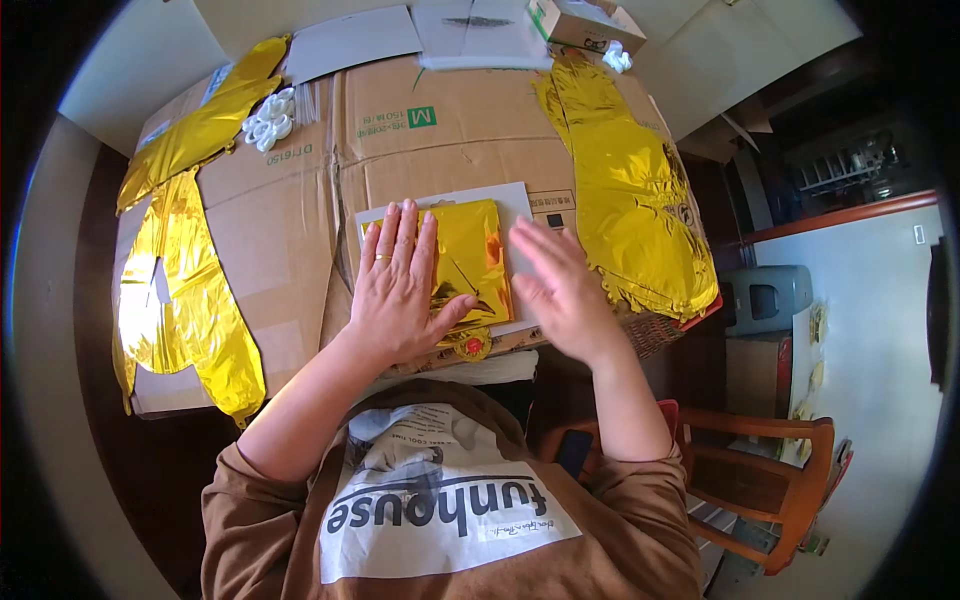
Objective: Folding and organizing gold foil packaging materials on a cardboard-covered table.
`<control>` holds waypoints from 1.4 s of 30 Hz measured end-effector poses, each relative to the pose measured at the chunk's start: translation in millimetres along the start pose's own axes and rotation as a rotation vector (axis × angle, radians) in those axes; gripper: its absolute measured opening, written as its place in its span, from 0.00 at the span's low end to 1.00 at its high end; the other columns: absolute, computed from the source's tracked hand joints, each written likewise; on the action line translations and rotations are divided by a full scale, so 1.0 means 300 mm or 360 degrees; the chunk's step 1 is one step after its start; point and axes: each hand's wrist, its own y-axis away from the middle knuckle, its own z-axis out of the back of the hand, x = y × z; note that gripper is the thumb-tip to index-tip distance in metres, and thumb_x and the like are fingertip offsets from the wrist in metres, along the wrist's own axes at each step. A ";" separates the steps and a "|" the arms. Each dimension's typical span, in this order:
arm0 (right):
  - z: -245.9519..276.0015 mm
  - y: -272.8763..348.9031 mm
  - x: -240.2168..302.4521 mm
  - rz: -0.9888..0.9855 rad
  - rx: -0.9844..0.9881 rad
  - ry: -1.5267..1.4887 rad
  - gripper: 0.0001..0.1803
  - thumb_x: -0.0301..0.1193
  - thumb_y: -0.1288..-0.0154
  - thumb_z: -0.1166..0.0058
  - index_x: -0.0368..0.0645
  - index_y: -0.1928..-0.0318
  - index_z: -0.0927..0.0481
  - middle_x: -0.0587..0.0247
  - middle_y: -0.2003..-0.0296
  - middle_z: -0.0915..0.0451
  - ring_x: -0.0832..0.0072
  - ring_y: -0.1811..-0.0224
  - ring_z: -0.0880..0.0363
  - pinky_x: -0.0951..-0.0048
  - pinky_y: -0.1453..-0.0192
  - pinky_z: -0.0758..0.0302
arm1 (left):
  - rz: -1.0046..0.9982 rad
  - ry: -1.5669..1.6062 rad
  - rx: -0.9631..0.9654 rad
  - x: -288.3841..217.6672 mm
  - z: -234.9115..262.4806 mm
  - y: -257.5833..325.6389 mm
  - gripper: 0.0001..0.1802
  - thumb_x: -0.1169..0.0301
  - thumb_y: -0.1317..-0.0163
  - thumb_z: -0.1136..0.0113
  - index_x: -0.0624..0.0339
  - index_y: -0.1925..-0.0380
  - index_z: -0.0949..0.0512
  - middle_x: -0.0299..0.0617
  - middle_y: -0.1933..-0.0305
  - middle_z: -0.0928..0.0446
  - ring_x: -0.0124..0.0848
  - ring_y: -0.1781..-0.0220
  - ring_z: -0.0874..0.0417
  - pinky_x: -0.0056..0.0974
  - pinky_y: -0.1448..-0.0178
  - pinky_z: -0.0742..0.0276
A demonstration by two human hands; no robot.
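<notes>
A shiny gold foil sheet, apparently a flat balloon, is folded into a rectangular packet (470, 235) on a pale grey card (516, 203). My left hand (392, 290) lies flat across the packet's left part, fingers straight and close together, thumb out over the foil. Just off the packet's right edge, my right hand (565, 288) is raised with fingers stretched out and nothing in it; motion smears the fingertips. A small gold tab with a red spot (474, 346) pokes out at the near edge below the packet.
Flattened cardboard (440, 140) covers the table. A stack of gold foil pieces (630, 210) lies right; more gold foil (165, 300) drapes over the left side. White coils of ribbon (270, 120) lie at upper left. An open box (590, 22) stands far right; a wooden chair (755, 428) is nearer.
</notes>
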 end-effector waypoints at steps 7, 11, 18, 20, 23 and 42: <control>-0.009 -0.109 0.032 0.0164 -0.0134 0.0124 0.27 0.39 0.23 0.48 0.33 0.33 0.28 0.42 0.29 0.31 0.50 0.26 0.34 0.45 0.21 0.42 | -0.0008 0.0014 -0.0019 -0.003 -0.003 -0.004 0.53 0.37 0.30 0.52 0.73 0.23 0.49 0.68 0.18 0.53 0.58 0.14 0.57 0.57 0.15 0.66; -0.116 -0.013 0.116 0.0160 0.0090 0.0480 0.35 0.41 0.27 0.46 0.30 0.29 0.34 0.40 0.25 0.40 0.49 0.21 0.43 0.38 0.19 0.53 | -0.0016 0.0095 -0.0050 0.013 -0.008 -0.002 0.50 0.40 0.28 0.52 0.72 0.23 0.49 0.67 0.18 0.53 0.57 0.14 0.58 0.57 0.15 0.65; -0.173 0.109 0.133 0.0130 0.0083 0.0522 0.37 0.40 0.32 0.42 0.31 0.29 0.34 0.42 0.24 0.40 0.51 0.20 0.44 0.38 0.18 0.56 | -0.0011 0.0175 0.0020 -0.012 0.108 -0.049 0.39 0.51 0.28 0.45 0.66 0.26 0.38 0.62 0.19 0.46 0.57 0.15 0.52 0.57 0.15 0.61; -0.169 0.113 0.125 0.0145 0.0096 0.0555 0.39 0.43 0.33 0.41 0.31 0.29 0.33 0.41 0.26 0.38 0.48 0.21 0.43 0.36 0.18 0.57 | -0.0200 -0.0027 -0.0036 -0.056 0.150 -0.089 0.36 0.53 0.29 0.43 0.65 0.29 0.33 0.59 0.21 0.42 0.57 0.16 0.50 0.57 0.16 0.58; -0.183 0.127 0.106 0.0256 0.0067 0.0597 0.46 0.53 0.35 0.41 0.30 0.28 0.35 0.38 0.27 0.39 0.45 0.20 0.45 0.34 0.18 0.60 | -0.0576 0.0222 0.0156 -0.067 0.114 -0.132 0.33 0.51 0.28 0.44 0.65 0.33 0.28 0.54 0.23 0.36 0.51 0.16 0.46 0.55 0.16 0.53; -0.146 0.127 0.143 0.0085 0.0303 0.0504 0.53 0.64 0.32 0.52 0.30 0.25 0.41 0.37 0.21 0.50 0.47 0.17 0.56 0.39 0.17 0.64 | -0.0303 0.0160 -0.0142 -0.006 0.087 -0.109 0.45 0.48 0.29 0.44 0.65 0.23 0.45 0.57 0.18 0.45 0.51 0.15 0.48 0.56 0.15 0.58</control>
